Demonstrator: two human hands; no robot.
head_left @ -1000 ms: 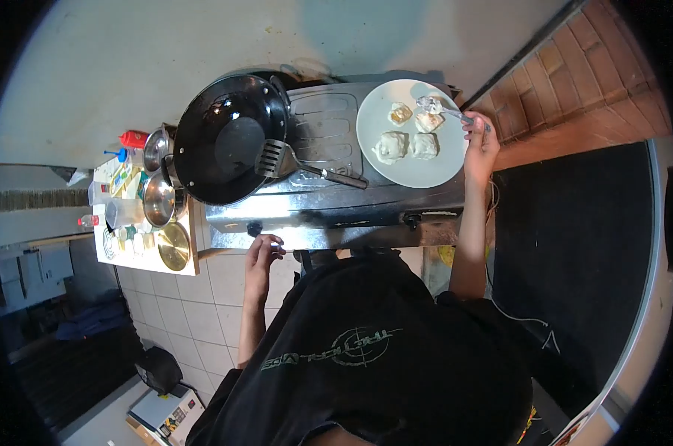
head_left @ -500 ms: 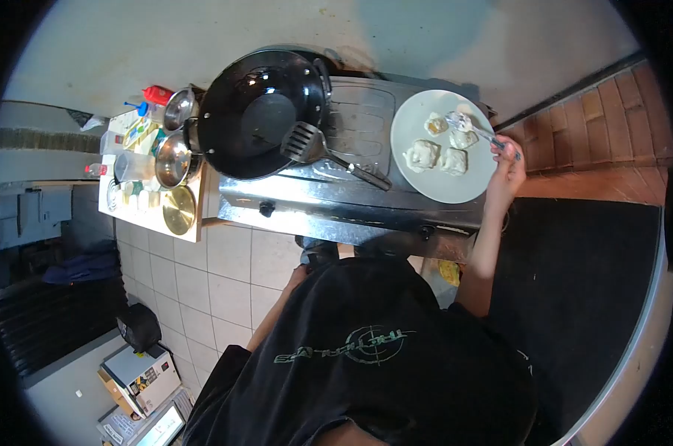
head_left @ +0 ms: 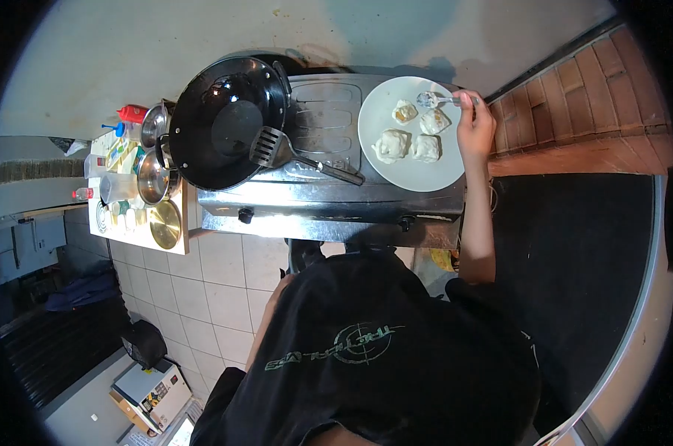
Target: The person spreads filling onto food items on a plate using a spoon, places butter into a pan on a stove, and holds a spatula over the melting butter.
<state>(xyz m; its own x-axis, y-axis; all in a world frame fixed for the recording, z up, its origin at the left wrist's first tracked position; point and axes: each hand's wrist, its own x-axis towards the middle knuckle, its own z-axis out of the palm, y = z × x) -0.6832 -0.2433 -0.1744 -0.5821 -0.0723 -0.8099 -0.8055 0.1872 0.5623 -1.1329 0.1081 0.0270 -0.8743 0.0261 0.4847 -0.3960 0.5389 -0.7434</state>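
My right hand is closed round the handle of a spoon, whose bowl has white cream on it. The spoon's bowl is over the far part of a white plate, close to two of the pieces there. Several blocky pieces of food coated in white cream sit on the plate; the two far ones show yellowish patches. My left hand hangs low by my leg, mostly hidden by the black shirt, and its fingers cannot be made out.
A black wok stands on the stove's left side, with a slotted turner leaning from its rim onto the stove top. Metal bowls, a plastic container and a red bottle crowd the side table. A brick ledge borders the right.
The view has shifted, so the stove and plate appear further left. The spoon's bowl has moved slightly away from the far right piece, toward the plate's far rim, and carries less visible cream.
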